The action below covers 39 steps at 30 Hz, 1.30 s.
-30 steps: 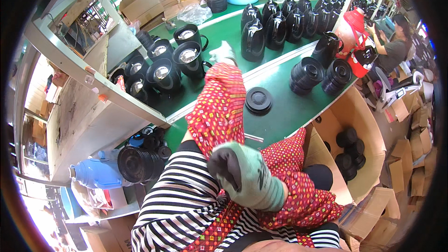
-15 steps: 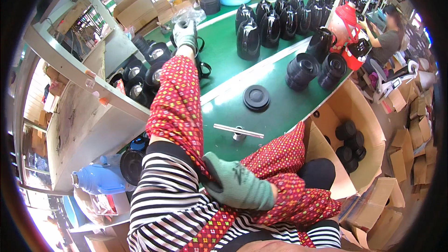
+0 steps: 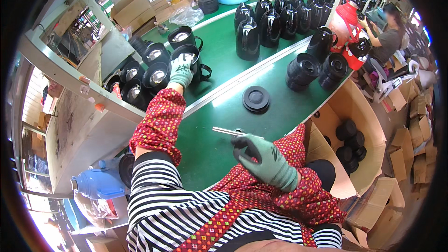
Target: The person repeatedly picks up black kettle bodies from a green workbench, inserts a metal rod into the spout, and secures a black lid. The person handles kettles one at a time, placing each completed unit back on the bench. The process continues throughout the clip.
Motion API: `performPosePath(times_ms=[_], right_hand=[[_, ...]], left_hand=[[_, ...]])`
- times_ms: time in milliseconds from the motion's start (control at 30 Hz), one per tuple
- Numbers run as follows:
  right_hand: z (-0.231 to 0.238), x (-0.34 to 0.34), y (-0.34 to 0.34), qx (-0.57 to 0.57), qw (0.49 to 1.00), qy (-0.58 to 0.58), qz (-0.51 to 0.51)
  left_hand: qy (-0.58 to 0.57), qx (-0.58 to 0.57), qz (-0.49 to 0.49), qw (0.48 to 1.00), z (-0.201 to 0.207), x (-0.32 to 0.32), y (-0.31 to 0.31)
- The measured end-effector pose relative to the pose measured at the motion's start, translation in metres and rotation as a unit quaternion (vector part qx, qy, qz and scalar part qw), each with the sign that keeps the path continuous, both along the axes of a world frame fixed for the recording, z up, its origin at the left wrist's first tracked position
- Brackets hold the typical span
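Note:
My left hand (image 3: 181, 71), in a grey-green glove, is closed on the near rim of a black jug (image 3: 190, 52) with a side handle and a shiny inside. Behind it stands another open black jug (image 3: 181, 37). My right hand (image 3: 268, 161), gloved the same way, hovers over the near edge of the green table with fingers curved and a gap between thumb and fingers. It overlaps the far end of a thin metal bar (image 3: 224, 131), whose middle support is mostly hidden by the glove. Whether it touches the bar is unclear. A black round lid (image 3: 256, 98) lies beyond.
Several glossy black jugs (image 3: 248, 39) stand in rows at the back. Lid stacks (image 3: 302, 69) stand to the right. More open jugs (image 3: 156, 74) lie at left beside a metal frame (image 3: 88, 88). A carton (image 3: 373, 133) holds black parts. A person (image 3: 389, 35) works at far right.
My left hand has come back toward me from the farther jug to the nearer one's rim. My right hand has risen from my lap to the metal bar, its fingers parting.

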State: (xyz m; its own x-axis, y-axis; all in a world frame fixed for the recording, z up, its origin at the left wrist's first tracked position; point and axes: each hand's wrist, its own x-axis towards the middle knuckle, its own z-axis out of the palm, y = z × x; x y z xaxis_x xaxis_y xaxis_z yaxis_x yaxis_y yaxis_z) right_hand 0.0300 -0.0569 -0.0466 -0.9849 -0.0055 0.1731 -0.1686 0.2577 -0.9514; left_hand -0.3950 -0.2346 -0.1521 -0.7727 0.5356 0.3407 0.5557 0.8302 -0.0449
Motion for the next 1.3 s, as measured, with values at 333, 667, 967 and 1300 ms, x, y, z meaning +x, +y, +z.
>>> performPosePath(times_ms=[333,667,967,1300], right_hand=[[0.007,-0.049,0.052,-0.238,0.93,-0.208,-0.186],[-0.048,0.045,0.107,-0.363,0.923,-0.096,-0.085],[-0.013,0.023,0.096,-0.436,0.872,-0.19,0.116],[-0.15,-0.165,0.106,0.522,0.834,-0.15,-0.1]], left_hand=[[-0.008,0.015,-0.382,0.924,0.117,0.229,0.033],[-0.18,0.379,-0.321,0.849,0.105,0.283,0.007],[-0.864,0.432,-0.171,0.194,-0.021,0.302,0.016],[-0.768,0.584,-0.103,0.242,-0.042,0.284,-0.026]])
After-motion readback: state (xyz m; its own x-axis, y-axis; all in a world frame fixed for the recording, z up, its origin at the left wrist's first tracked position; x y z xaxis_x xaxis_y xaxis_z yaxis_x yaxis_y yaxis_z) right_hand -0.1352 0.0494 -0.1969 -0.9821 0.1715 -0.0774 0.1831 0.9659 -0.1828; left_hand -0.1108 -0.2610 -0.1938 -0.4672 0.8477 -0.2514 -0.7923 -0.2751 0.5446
